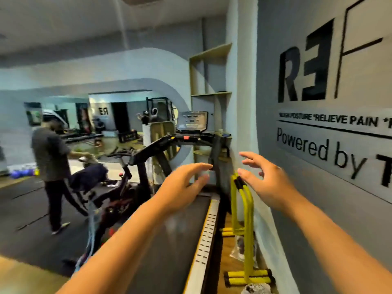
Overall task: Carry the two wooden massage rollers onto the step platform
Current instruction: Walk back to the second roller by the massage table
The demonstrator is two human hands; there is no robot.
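Two bare hands are extended forward above one treadmill [169, 240]. The left hand [182, 185] is spread with fingers loosely curved, nothing grasped. The right hand [267, 179] is likewise released, fingers apart, nothing held. The two wooden massage rollers and the step platform cannot be located in this view. Two yellow push-up stands [244, 211] are set on the floor between the treadmill and the lettered wall [318, 128]. One exercise bike [118, 187] is positioned left of the treadmill. One other person [53, 166] is seen further left.
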